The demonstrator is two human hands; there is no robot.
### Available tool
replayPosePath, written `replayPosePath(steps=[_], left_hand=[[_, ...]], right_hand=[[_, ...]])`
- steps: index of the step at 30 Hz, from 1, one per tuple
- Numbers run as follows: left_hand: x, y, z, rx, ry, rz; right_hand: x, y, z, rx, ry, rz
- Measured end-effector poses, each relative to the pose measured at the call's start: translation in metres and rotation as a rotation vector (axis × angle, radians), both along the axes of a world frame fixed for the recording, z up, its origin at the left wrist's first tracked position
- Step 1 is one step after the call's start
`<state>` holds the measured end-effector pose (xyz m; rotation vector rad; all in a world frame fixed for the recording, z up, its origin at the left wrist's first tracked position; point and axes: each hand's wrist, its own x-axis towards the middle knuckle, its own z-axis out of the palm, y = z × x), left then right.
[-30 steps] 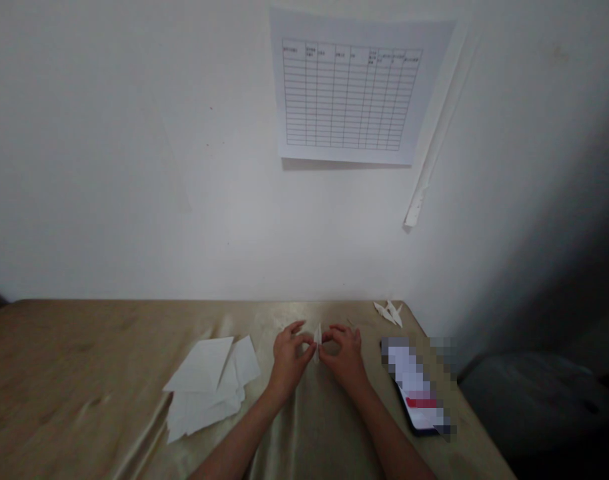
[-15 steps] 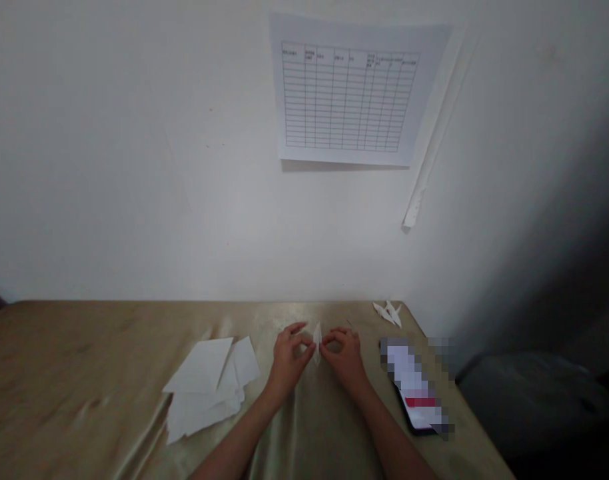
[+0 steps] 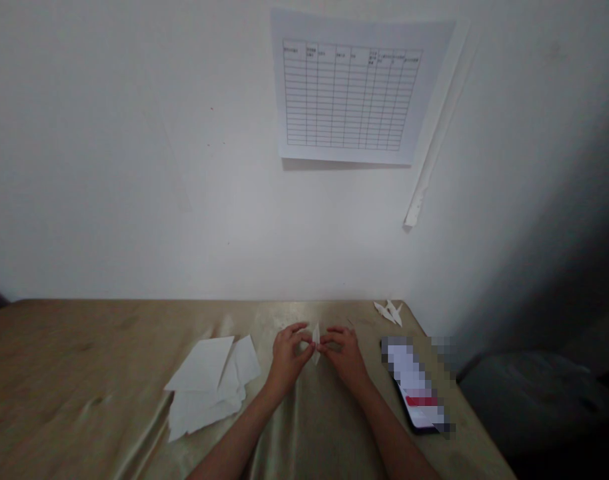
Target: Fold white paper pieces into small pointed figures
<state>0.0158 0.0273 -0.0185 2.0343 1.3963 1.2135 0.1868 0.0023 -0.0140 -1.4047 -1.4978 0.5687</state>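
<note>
A small folded white paper piece (image 3: pixel 316 335) stands upright between my two hands over the tan table (image 3: pixel 84 360). My left hand (image 3: pixel 288 357) pinches its left side with thumb and fingers closed. My right hand (image 3: pixel 343 355) pinches its right side the same way. Both forearms reach in from the bottom edge. The lower part of the paper piece is hidden behind my fingers.
A loose pile of white paper sheets (image 3: pixel 209 383) lies left of my hands. A phone (image 3: pixel 415 387) lies to the right near the table's edge. Small folded paper shapes (image 3: pixel 389 312) sit at the far right corner. A gridded sheet (image 3: pixel 352 93) hangs on the wall.
My right hand's fingers have closed in a little on the folded paper. Both hands stay in the same spot.
</note>
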Motion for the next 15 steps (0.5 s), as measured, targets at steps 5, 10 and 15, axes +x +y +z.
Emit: replayPosePath(steps=[5, 10, 15], left_hand=[[-0.002, 0.0005, -0.0003, 0.002, 0.015, -0.029], [-0.0025, -0.0004, 0.0018, 0.003, 0.016, -0.049], [-0.0041, 0.0013, 0.0005, 0.02, 0.009, -0.063]], right_hand=[[-0.0001, -0.0004, -0.0012, -0.018, -0.006, 0.003], [0.0022, 0.002, -0.0015, -0.01, -0.013, 0.009], [0.0042, 0.0033, -0.002, 0.003, -0.004, 0.049]])
